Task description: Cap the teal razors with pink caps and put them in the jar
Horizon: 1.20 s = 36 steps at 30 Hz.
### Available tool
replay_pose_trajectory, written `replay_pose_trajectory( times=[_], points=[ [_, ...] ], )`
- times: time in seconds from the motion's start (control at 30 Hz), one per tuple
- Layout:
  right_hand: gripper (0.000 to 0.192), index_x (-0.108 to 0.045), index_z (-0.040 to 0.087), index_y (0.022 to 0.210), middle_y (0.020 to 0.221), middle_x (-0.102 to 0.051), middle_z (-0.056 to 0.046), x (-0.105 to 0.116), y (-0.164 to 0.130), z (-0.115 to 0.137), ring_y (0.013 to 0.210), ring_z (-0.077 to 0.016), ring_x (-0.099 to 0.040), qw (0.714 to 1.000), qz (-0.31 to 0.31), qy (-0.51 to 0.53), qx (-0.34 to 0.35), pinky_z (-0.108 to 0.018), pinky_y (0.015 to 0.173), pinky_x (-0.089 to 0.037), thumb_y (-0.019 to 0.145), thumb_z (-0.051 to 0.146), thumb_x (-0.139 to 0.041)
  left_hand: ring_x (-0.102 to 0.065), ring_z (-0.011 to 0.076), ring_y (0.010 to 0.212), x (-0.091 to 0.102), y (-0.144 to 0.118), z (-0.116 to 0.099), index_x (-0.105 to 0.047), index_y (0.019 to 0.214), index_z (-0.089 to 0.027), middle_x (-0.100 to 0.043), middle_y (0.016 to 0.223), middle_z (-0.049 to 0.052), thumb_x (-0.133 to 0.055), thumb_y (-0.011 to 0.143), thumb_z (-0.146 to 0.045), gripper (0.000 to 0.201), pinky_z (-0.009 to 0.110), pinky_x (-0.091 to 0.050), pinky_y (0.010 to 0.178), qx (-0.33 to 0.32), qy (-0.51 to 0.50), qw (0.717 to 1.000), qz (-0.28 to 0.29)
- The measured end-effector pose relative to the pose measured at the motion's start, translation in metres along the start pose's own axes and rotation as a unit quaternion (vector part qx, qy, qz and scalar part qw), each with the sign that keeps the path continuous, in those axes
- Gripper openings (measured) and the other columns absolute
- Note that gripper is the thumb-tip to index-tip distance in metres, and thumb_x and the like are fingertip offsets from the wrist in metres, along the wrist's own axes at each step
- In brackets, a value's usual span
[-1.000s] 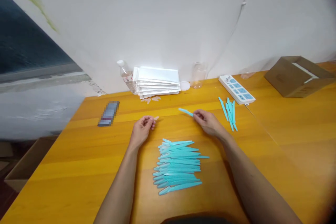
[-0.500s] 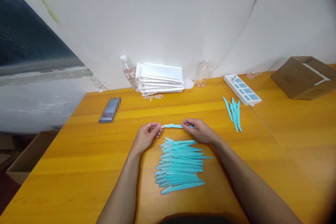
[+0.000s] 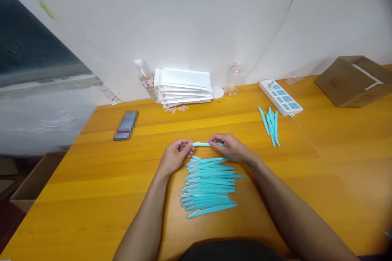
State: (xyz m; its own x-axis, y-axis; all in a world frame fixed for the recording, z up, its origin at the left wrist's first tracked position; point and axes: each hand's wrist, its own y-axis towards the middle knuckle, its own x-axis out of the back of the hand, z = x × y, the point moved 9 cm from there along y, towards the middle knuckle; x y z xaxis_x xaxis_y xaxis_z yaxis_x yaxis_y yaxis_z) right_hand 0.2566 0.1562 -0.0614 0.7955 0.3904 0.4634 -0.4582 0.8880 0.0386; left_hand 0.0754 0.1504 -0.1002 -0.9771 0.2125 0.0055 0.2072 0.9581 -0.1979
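1. Turquoise plastic stick (image 3: 204, 144) is lying level between both hands, just above the table (image 3: 92, 179) and just behind the far end of a stack of matching sticks (image 3: 208, 185).
2. Left hand (image 3: 177, 155) is pinching the left end of the stick between thumb and fingertips, with the remaining fingers curled in.
3. Right hand (image 3: 231, 149) is pinching the right end of the stick in the same manner, knuckles facing up.
4. Both forearms are reaching in from the near edge of the table, one on each side of the stack.
5. Smaller bundle of sticks (image 3: 270, 125) is lying well apart to the right, just beside a white power strip (image 3: 280, 98).
6. Pile of white packets (image 3: 183, 87) is sitting against the wall, with a plastic bottle (image 3: 143, 77) touching its left side.
7. Clear cup (image 3: 233, 79) and a white lid (image 3: 218, 92) are standing near the right side of the packets.
8. Cardboard box (image 3: 352, 81) is sitting at the far right of the table.
9. Blurred flat object (image 3: 126, 125) is lying at the left, well apart from the hands.
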Motion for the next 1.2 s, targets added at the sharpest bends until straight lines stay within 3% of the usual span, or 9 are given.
replay_pose_trajectory(
  times=[0.13,0.23,0.37,0.47,0.6,0.8,0.97,1.07,1.2],
  points=[
    [0.032,-0.071,0.018,0.092,0.081,-0.071,-0.002,0.01,-0.004,0.0,0.069,-0.0144,-0.058,0.999,0.003,-0.043,-0.016,-0.025,0.064,-0.043,0.094,0.042,-0.05,-0.065,0.0137,0.071,0.002,-0.005,-0.004,-0.068,0.102,-0.014,-0.075,0.088,0.007,-0.068,0.086,-0.051,0.04,0.026,-0.052,0.07,-0.003,0.058,0.998,0.017],
    [0.037,-0.072,0.019,0.086,0.078,-0.071,-0.005,0.059,-0.015,-0.017,0.07,-0.0176,-0.06,0.977,-0.105,-0.159,-0.097,-0.028,0.065,-0.043,0.092,0.048,-0.051,-0.069,0.0181,0.083,0.006,-0.013,-0.01,-0.071,0.102,-0.014,-0.076,0.093,0.009,-0.065,0.088,-0.05,0.039,0.028,-0.051,0.076,-0.004,0.149,0.988,0.046],
    [0.036,-0.075,0.018,0.086,0.084,-0.073,-0.014,0.146,-0.062,-0.056,0.081,-0.0288,-0.066,0.843,-0.284,-0.329,-0.318,-0.039,0.074,-0.047,0.085,0.05,-0.058,-0.068,0.02,0.082,0.005,-0.021,-0.018,-0.075,0.095,-0.015,-0.076,0.091,0.008,-0.065,0.088,-0.045,0.032,0.028,-0.051,0.073,-0.002,0.229,0.97,0.083],
    [0.043,-0.076,0.017,0.1,0.095,-0.073,-0.019,0.173,-0.086,-0.077,0.089,-0.0351,-0.067,0.789,-0.322,-0.346,-0.393,-0.046,0.078,-0.05,0.081,0.052,-0.061,-0.068,0.0198,0.085,-0.001,-0.022,-0.025,-0.076,0.09,-0.017,-0.075,0.092,0.007,-0.065,0.088,-0.041,0.026,0.028,-0.05,0.075,-0.042,0.263,0.959,0.097],
    [0.049,-0.074,0.015,0.115,0.105,-0.071,-0.024,0.17,-0.088,-0.093,0.099,-0.0396,-0.067,0.785,-0.309,-0.332,-0.423,-0.05,0.081,-0.051,0.084,0.05,-0.059,-0.066,0.0187,0.085,0.011,-0.018,-0.027,-0.076,0.099,-0.019,-0.074,0.095,0.007,-0.064,0.089,-0.044,0.029,0.028,-0.05,0.076,-0.083,0.283,0.954,0.053],
    [0.04,-0.077,0.02,0.112,0.107,-0.072,-0.023,0.152,-0.073,-0.092,0.1,-0.0388,-0.068,0.803,-0.274,-0.329,-0.415,-0.05,0.082,-0.052,0.091,0.042,-0.052,-0.068,0.02,0.089,0.07,0.008,-0.031,-0.074,0.103,-0.017,-0.076,0.099,0.007,-0.061,0.089,-0.05,0.038,0.029,-0.052,0.08,-0.074,0.29,0.951,-0.073],
    [0.045,-0.076,0.015,0.112,0.11,-0.071,-0.024,0.146,-0.066,-0.093,0.1,-0.0394,-0.068,0.809,-0.269,-0.345,-0.393,-0.048,0.081,-0.052,0.09,0.047,-0.052,-0.069,0.0198,0.088,0.109,0.061,-0.054,-0.074,0.108,-0.017,-0.075,0.101,0.008,-0.057,0.091,-0.041,0.034,0.029,-0.052,0.083,-0.073,0.444,0.872,-0.195],
    [0.039,-0.078,0.016,0.106,0.106,-0.073,-0.022,0.141,-0.062,-0.097,0.097,-0.036,-0.069,0.821,-0.254,-0.342,-0.38,-0.043,0.079,-0.051,0.091,0.039,-0.05,-0.067,0.0243,0.095,0.112,0.096,-0.062,-0.073,0.114,-0.019,-0.072,0.11,0.01,-0.06,0.088,-0.042,0.037,0.035,-0.049,0.088,-0.068,0.489,0.84,-0.227],
    [0.03,-0.078,0.017,0.099,0.097,-0.076,-0.014,0.132,-0.053,-0.094,0.09,-0.0277,-0.069,0.86,-0.241,-0.296,-0.339,-0.032,0.073,-0.047,0.086,0.033,-0.056,-0.065,0.0311,0.103,0.096,0.125,-0.065,-0.077,0.103,-0.025,-0.069,0.117,0.012,-0.06,0.087,-0.044,0.03,0.04,-0.048,0.088,-0.06,0.543,0.809,-0.214]
  ],
)
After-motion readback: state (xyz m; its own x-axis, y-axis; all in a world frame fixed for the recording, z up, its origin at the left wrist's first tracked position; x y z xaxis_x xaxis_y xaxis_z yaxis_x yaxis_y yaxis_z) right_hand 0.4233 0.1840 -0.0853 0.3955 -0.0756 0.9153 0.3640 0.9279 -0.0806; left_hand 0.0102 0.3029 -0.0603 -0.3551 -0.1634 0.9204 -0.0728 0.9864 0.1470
